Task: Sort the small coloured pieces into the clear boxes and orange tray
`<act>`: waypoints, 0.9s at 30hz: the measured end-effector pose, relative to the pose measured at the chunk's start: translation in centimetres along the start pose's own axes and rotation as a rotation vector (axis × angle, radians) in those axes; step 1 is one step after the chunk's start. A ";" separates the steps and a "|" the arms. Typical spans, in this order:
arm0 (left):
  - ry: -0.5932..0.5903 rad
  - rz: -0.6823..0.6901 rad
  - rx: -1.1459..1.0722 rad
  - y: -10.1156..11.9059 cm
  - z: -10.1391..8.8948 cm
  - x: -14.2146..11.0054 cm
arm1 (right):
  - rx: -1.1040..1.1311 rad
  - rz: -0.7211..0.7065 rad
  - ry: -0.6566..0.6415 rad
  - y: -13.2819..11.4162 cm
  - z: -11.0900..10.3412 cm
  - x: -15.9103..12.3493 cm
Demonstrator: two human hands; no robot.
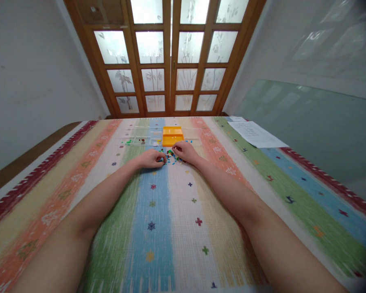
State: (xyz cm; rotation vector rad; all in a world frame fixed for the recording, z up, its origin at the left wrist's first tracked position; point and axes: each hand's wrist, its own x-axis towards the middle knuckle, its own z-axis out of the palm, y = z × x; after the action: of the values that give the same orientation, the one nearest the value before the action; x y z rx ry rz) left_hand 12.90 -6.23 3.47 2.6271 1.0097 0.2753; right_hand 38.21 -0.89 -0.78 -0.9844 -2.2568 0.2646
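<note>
A small heap of tiny coloured pieces [171, 156] lies on the striped cloth [177, 203] far out in front of me. My left hand [151, 158] rests on the cloth just left of the heap, fingers curled into a pinch at its edge. My right hand [186, 151] sits right of the heap, fingers bent down onto the pieces. What either pinch holds is too small to make out. Beyond the heap stands an orange tray [172, 136] flanked by clear compartment trays [140, 139] with a few sorted pieces.
A white paper sheet [256, 133] lies at the far right of the cloth. Wooden glazed doors [171, 61] stand behind the table. A glass pane [317, 130] leans along the right wall.
</note>
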 end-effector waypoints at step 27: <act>0.539 -0.574 0.143 -7.2 -3.0 -2.8 | 0.019 -0.018 -0.003 -0.5 -0.1 -0.1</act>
State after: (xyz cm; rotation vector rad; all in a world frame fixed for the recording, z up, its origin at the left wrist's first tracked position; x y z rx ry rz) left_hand 5.56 -2.46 3.53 2.2798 1.9580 0.8130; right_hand 38.05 -1.35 -0.58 -0.9538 -2.2607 0.2788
